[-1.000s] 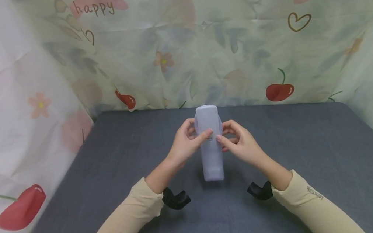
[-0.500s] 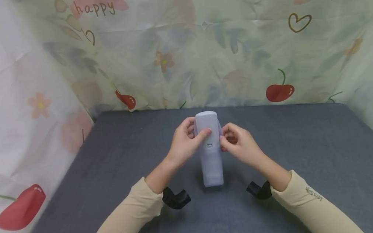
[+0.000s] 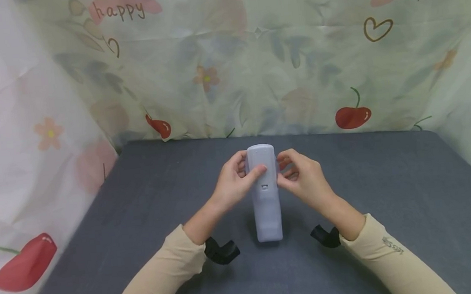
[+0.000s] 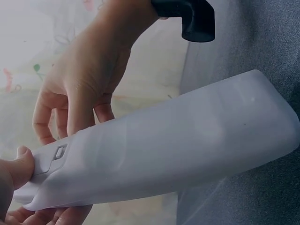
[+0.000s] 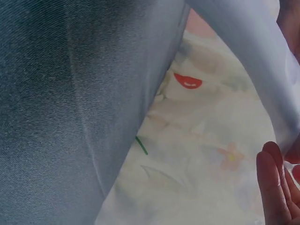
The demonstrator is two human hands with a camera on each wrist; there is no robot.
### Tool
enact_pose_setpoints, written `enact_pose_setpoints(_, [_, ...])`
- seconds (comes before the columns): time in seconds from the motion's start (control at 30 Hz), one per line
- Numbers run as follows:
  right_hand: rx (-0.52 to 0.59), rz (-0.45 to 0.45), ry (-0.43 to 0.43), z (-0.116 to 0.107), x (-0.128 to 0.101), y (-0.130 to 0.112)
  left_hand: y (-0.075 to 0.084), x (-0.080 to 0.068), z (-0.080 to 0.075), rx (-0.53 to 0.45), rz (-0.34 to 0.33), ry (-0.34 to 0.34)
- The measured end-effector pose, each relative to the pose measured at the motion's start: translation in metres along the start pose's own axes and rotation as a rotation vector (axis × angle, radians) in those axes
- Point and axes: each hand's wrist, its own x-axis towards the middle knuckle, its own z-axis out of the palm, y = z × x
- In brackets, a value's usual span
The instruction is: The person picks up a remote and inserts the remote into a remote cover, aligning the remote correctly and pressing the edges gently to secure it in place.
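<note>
A pale lavender-grey remote [image 3: 266, 209] is held upright above the grey table [image 3: 391, 198], its back facing me with a small latch [image 3: 265, 186] near its upper half. My left hand [image 3: 243, 173] grips its upper left edge, thumb across the back just above the latch. My right hand [image 3: 289, 171] pinches the upper right edge at the same height. In the left wrist view the remote [image 4: 178, 145] lies across the frame, with my left thumb [image 4: 16, 166] beside the latch and the right hand [image 4: 89, 79] behind it. The right wrist view shows the remote [image 5: 253, 51] and one fingertip [image 5: 272, 187].
Black wrist camera mounts [image 3: 221, 251] [image 3: 325, 237] sit under both beige sleeves. Flower and cherry printed sheets [image 3: 229, 73] wall the table at the back and both sides. Bare grey cloth [image 3: 120, 222] surrounds the hands.
The remote has slid down and toward me, its lower end now lower in view. My right thumb has left the latch area and moved to the right edge.
</note>
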Motion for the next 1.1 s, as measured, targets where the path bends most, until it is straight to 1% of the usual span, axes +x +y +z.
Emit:
enact_pose_setpoints(0.07, [-0.013, -0.014, 0.019, 0.001, 0.000, 0.000, -0.001, -0.001, 0.000, -0.001, -0.006, -0.008])
enact_pose_setpoints(0.2, [-0.019, -0.028, 0.046, 0.003, 0.000, 0.001, -0.002, -0.001, 0.000, -0.014, 0.004, -0.014])
enact_pose_setpoints(0.33, [-0.007, -0.016, 0.057, 0.004, 0.000, 0.003, -0.004, -0.002, -0.001, -0.028, 0.009, -0.028])
enact_pose_setpoints(0.47, [0.045, 0.049, 0.008, 0.003, 0.000, 0.006, -0.005, -0.002, -0.002, -0.035, 0.012, -0.062])
enact_pose_setpoints(0.57, [0.095, 0.100, -0.049, 0.002, 0.001, 0.009, -0.005, -0.003, -0.003, -0.041, -0.006, -0.092])
enact_pose_setpoints(0.63, [0.110, 0.109, -0.082, 0.001, 0.001, 0.011, -0.005, -0.003, -0.004, -0.042, -0.018, -0.118])
enact_pose_setpoints(0.73, [0.090, 0.061, -0.108, 0.000, 0.000, 0.013, -0.005, -0.003, -0.005, -0.039, -0.022, -0.152])
enact_pose_setpoints(0.83, [0.018, -0.034, -0.082, 0.000, 0.000, 0.014, -0.005, -0.003, -0.005, -0.032, -0.025, -0.158])
enact_pose_setpoints(0.9, [-0.030, -0.093, -0.032, 0.000, 0.000, 0.015, -0.005, -0.003, -0.005, -0.031, -0.030, -0.153])
enact_pose_setpoints(0.97, [-0.063, -0.144, 0.037, 0.001, 0.000, 0.016, -0.005, -0.002, -0.004, -0.024, -0.038, -0.143])
enact_pose_setpoints(1.1, [-0.080, -0.248, 0.174, 0.005, 0.000, 0.018, -0.006, -0.002, -0.002, -0.012, -0.036, -0.125])
